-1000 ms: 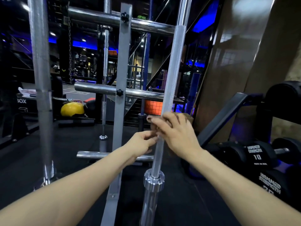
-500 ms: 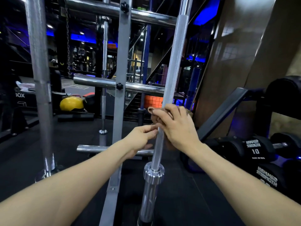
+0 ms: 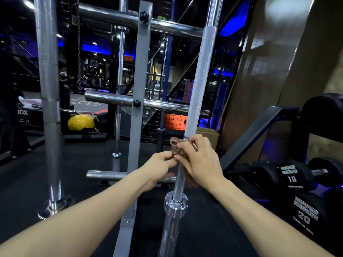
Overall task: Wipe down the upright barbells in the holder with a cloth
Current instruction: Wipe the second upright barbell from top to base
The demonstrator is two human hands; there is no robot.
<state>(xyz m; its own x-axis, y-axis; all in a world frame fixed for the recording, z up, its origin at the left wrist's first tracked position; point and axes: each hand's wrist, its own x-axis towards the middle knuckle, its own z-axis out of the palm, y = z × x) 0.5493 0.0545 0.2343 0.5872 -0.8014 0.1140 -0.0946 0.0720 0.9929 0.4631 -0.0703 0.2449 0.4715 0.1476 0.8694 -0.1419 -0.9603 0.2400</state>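
Note:
A silver barbell (image 3: 199, 84) stands upright and leans slightly right in the middle of the view, its collar and sleeve low near the floor. A small brown cloth (image 3: 175, 145) is wrapped round its smooth lower shaft. My right hand (image 3: 199, 160) grips the cloth against the bar from the right. My left hand (image 3: 160, 165) pinches the cloth's loose end just left of the bar. A second upright barbell (image 3: 49, 101) stands at the left, untouched. A thinner third bar (image 3: 119, 89) stands further back.
A grey plate-tree post (image 3: 138, 115) with chrome horizontal pegs stands between the two near bars. Black dumbbells (image 3: 291, 175) marked 10 and 20 lie at the right under a dark rack frame. A yellow ball (image 3: 80, 122) and a cardboard box (image 3: 208, 134) sit behind.
Both hands have stayed together on the lower shaft, with the fingers shifting on the cloth. More of the brown cloth shows above my right fingers now. The view has moved slightly.

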